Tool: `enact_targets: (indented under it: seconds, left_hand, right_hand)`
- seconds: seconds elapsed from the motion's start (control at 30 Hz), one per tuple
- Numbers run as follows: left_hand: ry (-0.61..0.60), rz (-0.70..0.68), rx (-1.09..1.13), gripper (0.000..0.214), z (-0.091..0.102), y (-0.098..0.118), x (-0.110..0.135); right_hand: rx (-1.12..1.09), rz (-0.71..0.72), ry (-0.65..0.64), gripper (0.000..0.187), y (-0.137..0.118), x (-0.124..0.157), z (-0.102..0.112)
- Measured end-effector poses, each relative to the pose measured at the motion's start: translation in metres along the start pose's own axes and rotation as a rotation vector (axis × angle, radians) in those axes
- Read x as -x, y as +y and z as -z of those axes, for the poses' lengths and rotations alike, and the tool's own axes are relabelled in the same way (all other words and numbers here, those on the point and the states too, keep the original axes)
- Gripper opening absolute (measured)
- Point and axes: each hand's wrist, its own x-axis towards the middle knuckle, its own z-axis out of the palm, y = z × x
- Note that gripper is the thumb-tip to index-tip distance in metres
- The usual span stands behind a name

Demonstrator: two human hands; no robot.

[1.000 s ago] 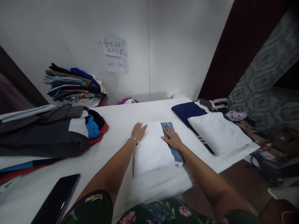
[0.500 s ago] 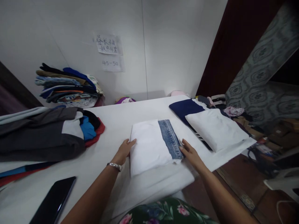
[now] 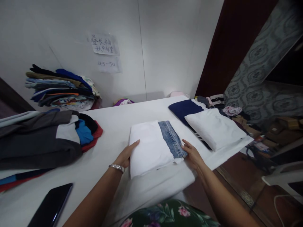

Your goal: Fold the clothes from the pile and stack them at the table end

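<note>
A folded white garment with a blue denim strip [image 3: 153, 146] lies on the white table [image 3: 123, 119] in front of me. My left hand [image 3: 126, 155], with a silver bracelet on the wrist, grips its left edge, thumb on top and fingers underneath. My right hand [image 3: 192, 154] holds its right near corner beside the denim strip, fingers tucked under the fold. The near edge of the garment looks slightly raised off the table.
A folded white garment [image 3: 214, 127] lies on a navy one [image 3: 183, 108] at the right. A heap of dark clothes [image 3: 44, 135] sits at the left, with a stack of folded clothes [image 3: 61, 88] by the wall. A black phone [image 3: 50, 206] lies near left.
Both hands slid from lying flat on top of the white garment to its left and right sides and now grip its edges. The view turned slightly right.
</note>
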Motion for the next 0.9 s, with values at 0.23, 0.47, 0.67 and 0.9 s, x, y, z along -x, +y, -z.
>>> enact_targets:
  seconds: [0.23, 0.47, 0.67, 0.9]
  left_hand:
    - [0.054, -0.012, 0.008, 0.040, -0.001, -0.008, -0.003]
    - [0.040, 0.055, 0.101, 0.040, -0.005, -0.006, -0.004]
    - [0.084, 0.078, 0.167, 0.037, -0.022, 0.006, 0.006]
    - [0.124, 0.029, 0.170, 0.039, -0.016, -0.004, 0.018]
  right_hand:
    - [-0.064, 0.028, 0.065, 0.067, 0.003, 0.024, 0.005]
    - [-0.307, -0.089, 0.110, 0.055, 0.026, 0.099, 0.014]
    - [-0.470, -0.455, -0.389, 0.044, 0.029, 0.114, -0.028]
    - [-0.665, -0.337, -0.559, 0.049, 0.039, 0.077, -0.074]
